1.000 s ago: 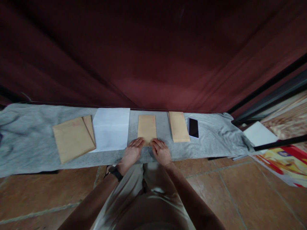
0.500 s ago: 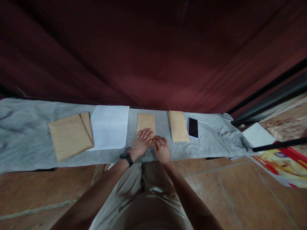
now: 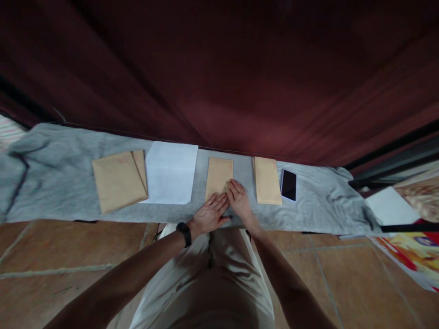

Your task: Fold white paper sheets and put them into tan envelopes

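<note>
On the left part of the cloth-covered bench (image 3: 65,178) lay the large brown envelopes (image 3: 118,183), overlapping, and beside them the white paper (image 3: 170,173). Next, the left hand (image 3: 209,214) rested with fingers extended, grasping nothing, upon the lower part of the small brown envelope (image 3: 219,172). At its right edge was the right hand (image 3: 240,201), fingers bent; whether it pinched the paper, I could not tell. Further right lay the brown stack (image 3: 267,180), then the phone (image 3: 289,185).
</note>
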Action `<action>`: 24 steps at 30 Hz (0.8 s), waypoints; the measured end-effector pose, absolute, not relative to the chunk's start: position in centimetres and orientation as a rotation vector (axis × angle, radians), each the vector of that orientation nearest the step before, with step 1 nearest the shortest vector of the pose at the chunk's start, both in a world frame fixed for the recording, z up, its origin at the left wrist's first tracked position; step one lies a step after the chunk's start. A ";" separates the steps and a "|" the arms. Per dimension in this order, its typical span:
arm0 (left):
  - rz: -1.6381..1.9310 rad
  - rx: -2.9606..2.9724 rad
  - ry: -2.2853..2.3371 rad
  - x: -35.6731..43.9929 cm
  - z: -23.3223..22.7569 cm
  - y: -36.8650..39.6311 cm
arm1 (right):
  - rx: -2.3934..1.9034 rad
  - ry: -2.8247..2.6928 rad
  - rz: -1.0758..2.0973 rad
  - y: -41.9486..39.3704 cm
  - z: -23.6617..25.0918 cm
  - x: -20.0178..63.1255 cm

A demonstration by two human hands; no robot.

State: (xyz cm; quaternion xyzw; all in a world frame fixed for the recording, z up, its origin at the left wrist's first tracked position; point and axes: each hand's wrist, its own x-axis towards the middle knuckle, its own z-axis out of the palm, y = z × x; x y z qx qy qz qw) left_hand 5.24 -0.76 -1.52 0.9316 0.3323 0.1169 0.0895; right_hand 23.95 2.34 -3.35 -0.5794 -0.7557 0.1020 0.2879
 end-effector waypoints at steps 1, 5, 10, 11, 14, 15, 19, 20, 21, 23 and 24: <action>0.341 2.776 0.981 5.3 -1.5 -0.7 | -1.557 -2.067 0.259 3.3 -3.4 23.9; 0.348 2.803 0.970 5.3 -1.5 -0.8 | -1.607 -2.180 0.215 7.4 -3.4 23.6; 0.311 2.841 0.979 5.3 -1.6 -0.7 | -1.696 -2.290 0.171 11.1 -3.0 23.4; 0.301 2.846 0.981 5.3 -1.6 -0.7 | -1.719 -2.302 0.165 11.7 -2.9 23.4; 0.287 2.853 0.987 5.3 -1.5 -0.7 | -1.781 -2.308 0.157 13.0 -2.6 23.0; 0.287 2.854 0.988 5.3 -1.5 -0.7 | -1.797 -2.304 0.156 13.2 -2.5 22.9; 0.303 2.854 0.993 5.2 -1.5 -0.8 | -1.821 -2.286 0.156 13.6 -2.6 22.5; 0.309 2.856 0.993 5.2 -1.5 -0.8 | -1.816 -2.282 0.157 13.5 -2.7 22.5; 0.315 2.859 0.992 5.2 -1.6 -0.8 | -1.807 -2.282 0.160 13.4 -2.8 22.5; 0.326 2.865 0.996 5.2 -1.7 -0.8 | -1.779 -2.298 0.169 13.0 -2.8 22.5; 0.331 2.867 1.000 5.2 -1.8 -0.8 | -1.765 -2.310 0.175 12.8 -2.8 22.5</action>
